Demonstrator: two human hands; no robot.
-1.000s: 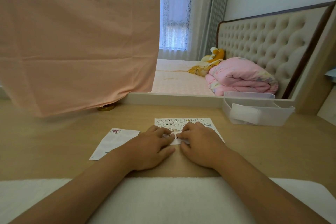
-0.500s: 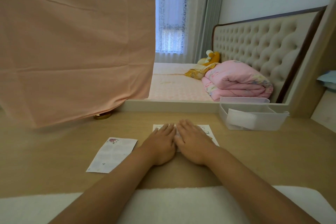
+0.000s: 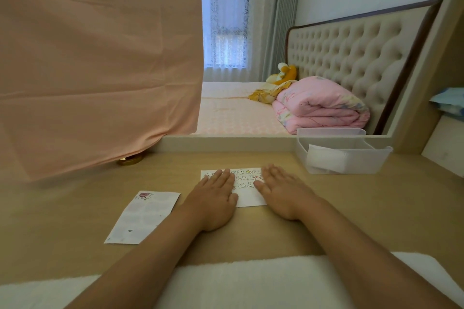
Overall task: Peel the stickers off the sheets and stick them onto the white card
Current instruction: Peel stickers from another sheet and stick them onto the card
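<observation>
A white card (image 3: 247, 195) covered with small cartoon stickers lies flat on the wooden desk in front of me. My left hand (image 3: 212, 198) lies palm down on its left part, fingers straight. My right hand (image 3: 282, 192) lies palm down on its right part, fingers straight too. Between the two hands a strip of the card with several stickers shows. To the left lies a sticker sheet (image 3: 143, 217), nearly bare, with one pink sticker at its top corner.
A clear plastic bin (image 3: 341, 155) with a white pad stands at the back right of the desk. A pink cloth (image 3: 95, 63) hangs over the back left, a gold base (image 3: 130, 159) under it. A white towel (image 3: 251, 283) lines the near edge.
My curled fingers straightened and both hands went flat on the card. Since half a second ago they have slid apart, uncovering the card's middle.
</observation>
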